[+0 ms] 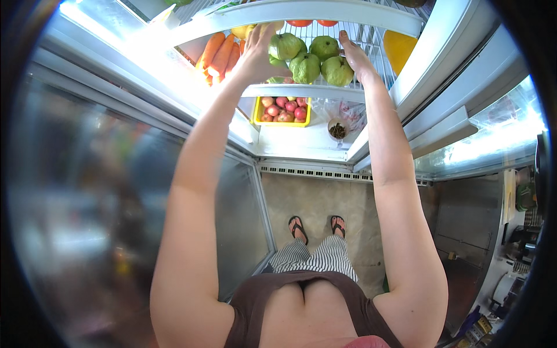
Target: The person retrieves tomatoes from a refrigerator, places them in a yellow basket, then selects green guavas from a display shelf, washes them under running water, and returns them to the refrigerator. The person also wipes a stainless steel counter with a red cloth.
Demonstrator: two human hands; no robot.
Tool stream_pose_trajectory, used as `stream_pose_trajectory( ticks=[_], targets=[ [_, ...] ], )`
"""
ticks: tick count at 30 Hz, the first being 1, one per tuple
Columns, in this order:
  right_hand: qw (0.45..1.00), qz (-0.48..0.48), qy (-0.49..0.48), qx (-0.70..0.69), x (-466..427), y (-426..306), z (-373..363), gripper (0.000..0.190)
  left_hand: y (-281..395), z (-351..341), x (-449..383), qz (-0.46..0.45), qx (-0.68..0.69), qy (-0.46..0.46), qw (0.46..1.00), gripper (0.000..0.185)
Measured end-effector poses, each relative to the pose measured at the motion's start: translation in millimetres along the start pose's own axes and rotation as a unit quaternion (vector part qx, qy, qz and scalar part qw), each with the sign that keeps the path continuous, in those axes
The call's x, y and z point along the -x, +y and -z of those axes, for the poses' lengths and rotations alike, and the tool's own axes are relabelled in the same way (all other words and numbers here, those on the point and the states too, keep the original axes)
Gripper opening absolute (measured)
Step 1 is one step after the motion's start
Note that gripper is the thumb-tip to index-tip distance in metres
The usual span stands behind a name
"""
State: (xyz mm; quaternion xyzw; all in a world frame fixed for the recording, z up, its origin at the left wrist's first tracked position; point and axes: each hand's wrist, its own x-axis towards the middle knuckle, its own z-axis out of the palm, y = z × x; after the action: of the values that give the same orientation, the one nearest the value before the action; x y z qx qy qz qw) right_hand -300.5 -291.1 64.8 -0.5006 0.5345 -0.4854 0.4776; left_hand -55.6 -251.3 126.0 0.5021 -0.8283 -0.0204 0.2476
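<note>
Both my hands reach into a display refrigerator, over a wire shelf (372, 43) with a white front rail. My left hand (257, 54), slightly blurred, is between a pile of green guavas (304, 67) and several orange carrots (223, 52). Its fingers are spread, with the thumb in front of the leftmost guavas. At the pile's other side is my right hand (357, 58), its thumb extended and its palm beside the front right guava (337, 71). Whether it touches that fruit is hard to tell. Yellow fruit shows partly behind my left fingers.
Red tomatoes (299, 22) lie farther back, and a large yellow fruit (398, 50) is at the right. On the bottom level are a yellow basket (283, 125) of apples, a cup (338, 129) with dark contents and plastic bags (348, 111). A glass door (239, 209) stands at the left.
</note>
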Motion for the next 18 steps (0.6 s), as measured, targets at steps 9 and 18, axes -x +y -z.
stream_pose_trajectory(
  ticks=[9, 18],
  targets=[
    [0.934, 0.291, 0.169, 0.121, 180, 41, -41, 0.023, 88, -136, 246, 0.124, 0.212, 0.062, 0.967, 0.033],
    [0.897, -0.147, -0.321, 0.267, 450, 210, -39, 0.041, 86, -203, 419, -0.108, 0.027, -0.704, 0.701, 0.025]
  ],
)
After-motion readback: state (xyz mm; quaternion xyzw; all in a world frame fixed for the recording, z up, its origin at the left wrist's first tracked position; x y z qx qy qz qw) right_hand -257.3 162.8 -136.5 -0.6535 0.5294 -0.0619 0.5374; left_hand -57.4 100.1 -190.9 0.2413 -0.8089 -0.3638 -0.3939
